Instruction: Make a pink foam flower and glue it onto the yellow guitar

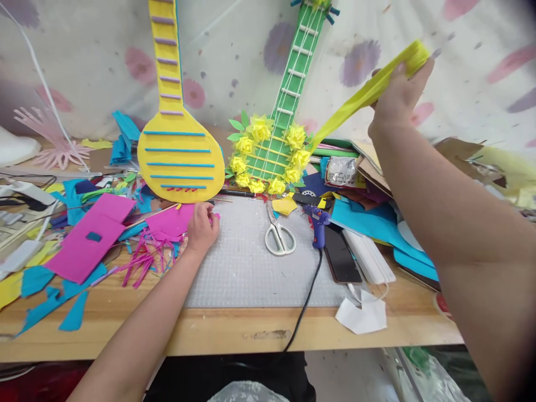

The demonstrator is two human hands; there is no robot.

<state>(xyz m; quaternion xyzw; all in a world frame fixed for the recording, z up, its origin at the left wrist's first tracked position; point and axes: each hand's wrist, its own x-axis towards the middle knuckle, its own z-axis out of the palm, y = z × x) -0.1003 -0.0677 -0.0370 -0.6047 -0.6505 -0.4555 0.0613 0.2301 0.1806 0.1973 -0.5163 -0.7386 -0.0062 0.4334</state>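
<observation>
My right hand (pixel 400 95) is raised at the upper right, closed around a long folded strip of yellow crepe paper (pixel 364 92). The strip slants down to the left, its lower end beside a green paper guitar (pixel 288 106) trimmed with yellow paper flowers. Low on the left, my left hand (pixel 203 228) has its fingers curled near the edge of a grey cutting mat (pixel 243 279). Magenta paper (pixel 167 222) shows on both sides of it; whatever its fingers hold is hidden. Just behind stands a yellow paper lute (pixel 181 162) with blue strips.
White-handled scissors (pixel 280 237) and a purple glue gun (pixel 318 223) lie on the mat, the gun's cord running over the table's front edge. To the right are a phone (pixel 342 254) and a white power bank (pixel 368 257). Paper scraps (pixel 77 310) cover the left side.
</observation>
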